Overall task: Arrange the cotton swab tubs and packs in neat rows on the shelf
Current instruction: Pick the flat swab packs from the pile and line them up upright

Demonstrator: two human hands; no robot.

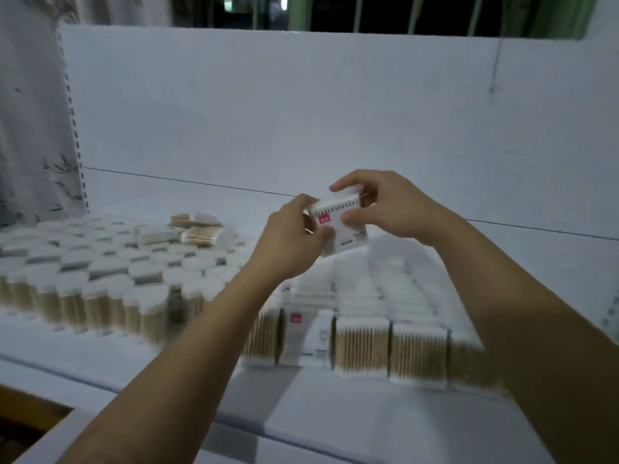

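Both hands hold one cotton swab pack [336,226], white with a red label, in the air above the shelf [234,202]. My left hand [294,232] grips its left side. My right hand [385,205] pinches its top and right edge. Below them stand rows of swab packs [365,343] at the shelf's front right. Round swab tubs [110,272] stand packed together on the left. Three loose packs [197,229] lie flat on top of the tubs.
The white back panel [284,112] rises behind the shelf, with a slotted upright [75,128] at its left edge. A lower white ledge [301,413] runs along the front. A patterned curtain [26,112] hangs at far left.
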